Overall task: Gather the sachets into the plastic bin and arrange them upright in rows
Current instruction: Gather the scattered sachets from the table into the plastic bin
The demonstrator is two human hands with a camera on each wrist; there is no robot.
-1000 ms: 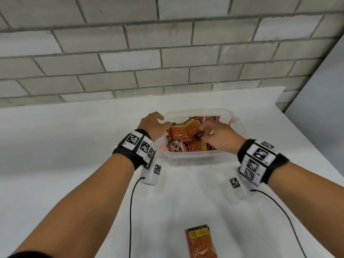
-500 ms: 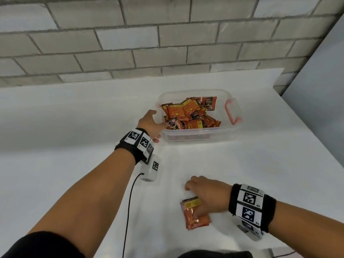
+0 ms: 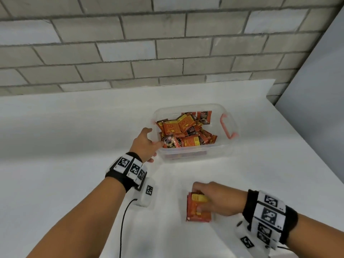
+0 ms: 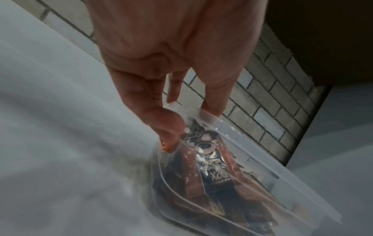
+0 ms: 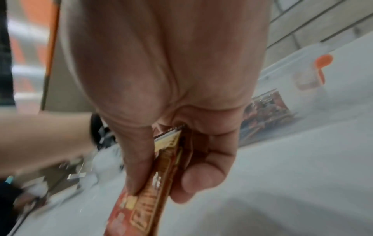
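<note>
The sachet (image 3: 197,209) nearest the body is judged light, thin and floppy with a slick foil skin, best pinched flat across its faces; it is pinched so between thumb and fingers of the right hand (image 3: 216,199), just above the table (image 3: 74,146), well short of the bin (image 3: 229,116). Farther off, the bin's near-left rim is held by the left hand (image 3: 146,144), with more sachets (image 3: 186,130) heaped loosely inside, not upright
</note>
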